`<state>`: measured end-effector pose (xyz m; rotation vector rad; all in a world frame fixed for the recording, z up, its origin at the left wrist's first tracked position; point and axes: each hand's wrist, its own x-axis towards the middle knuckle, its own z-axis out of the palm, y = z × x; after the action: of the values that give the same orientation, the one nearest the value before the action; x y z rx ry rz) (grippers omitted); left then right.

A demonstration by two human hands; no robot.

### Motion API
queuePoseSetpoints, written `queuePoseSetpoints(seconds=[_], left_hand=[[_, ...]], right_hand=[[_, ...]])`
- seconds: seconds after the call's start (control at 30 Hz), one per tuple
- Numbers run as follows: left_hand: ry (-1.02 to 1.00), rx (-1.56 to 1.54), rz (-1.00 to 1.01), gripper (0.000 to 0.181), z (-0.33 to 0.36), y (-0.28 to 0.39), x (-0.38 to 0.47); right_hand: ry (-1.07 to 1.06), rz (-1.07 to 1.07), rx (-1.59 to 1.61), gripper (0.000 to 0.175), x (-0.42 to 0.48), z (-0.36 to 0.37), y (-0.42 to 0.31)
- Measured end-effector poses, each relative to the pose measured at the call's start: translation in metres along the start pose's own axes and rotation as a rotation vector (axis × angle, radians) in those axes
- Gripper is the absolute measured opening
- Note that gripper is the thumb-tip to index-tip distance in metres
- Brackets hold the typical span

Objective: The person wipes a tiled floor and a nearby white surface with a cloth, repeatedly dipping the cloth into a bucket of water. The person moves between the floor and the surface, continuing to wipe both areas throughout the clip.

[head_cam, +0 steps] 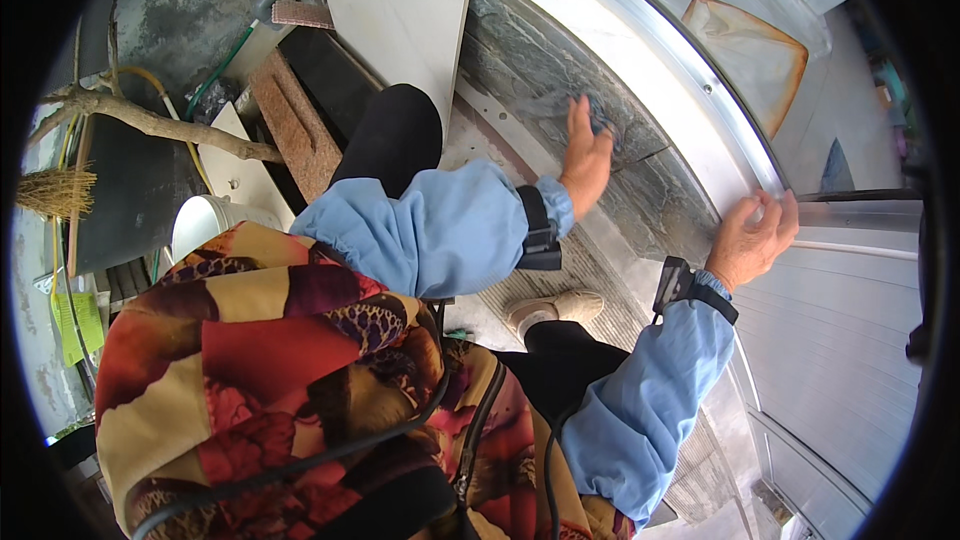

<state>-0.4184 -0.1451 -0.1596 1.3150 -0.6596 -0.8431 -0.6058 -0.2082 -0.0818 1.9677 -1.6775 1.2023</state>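
Observation:
My left hand [587,166] is blurred and presses a small dark blue-grey cloth [600,118] against the grey marbled stone tile [637,191] of the low wall face. Part of the cloth is hidden under the fingers. At the right, my right hand [754,235] has its bent fingers on the corner of an aluminium frame [709,90], beside a ribbed metal panel [847,315]. Both forearms wear light blue sleeves with black wrist straps.
A white slab [401,15] leans near a black stone piece and a reddish granite slab [289,116]. A tree branch [172,126], straw broom [56,191] and white bucket [201,223] stand at the left. Beyond the frame lies a brown-edged translucent sheet [742,52].

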Motion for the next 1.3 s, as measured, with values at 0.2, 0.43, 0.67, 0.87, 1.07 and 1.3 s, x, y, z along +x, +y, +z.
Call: queuePoseSetpoints(seconds=[0.2,0.43,0.67,0.87,1.07,1.3], left_hand=[[-0.337,-0.352,-0.428,0.067,0.022,-0.004,-0.041],[0.063,-0.27,-0.116,0.074,-0.07,-0.002,0.071],[0.298,-0.333,-0.094,0.069,-0.157,-0.029,0.172],[0.29,-0.375,-0.266,0.044,-0.154,-0.071,0.164],[0.157,-0.55,-0.433,0.067,-0.038,-0.084,0.053],[-0.248,-0.841,-0.818,0.024,0.05,-0.051,-0.038]], right_hand=[[-0.001,-0.031,-0.026,0.009,0.0,-0.003,-0.001],[-0.031,0.004,-0.02,0.011,-0.001,-0.003,0.0],[-0.03,0.013,-0.003,0.012,-0.002,-0.004,0.0],[0.008,-0.014,-0.064,0.009,-0.001,-0.006,-0.004],[0.001,-0.044,-0.08,0.011,-0.001,-0.008,-0.003],[-0.015,-0.037,-0.056,0.011,-0.001,-0.008,-0.001]])
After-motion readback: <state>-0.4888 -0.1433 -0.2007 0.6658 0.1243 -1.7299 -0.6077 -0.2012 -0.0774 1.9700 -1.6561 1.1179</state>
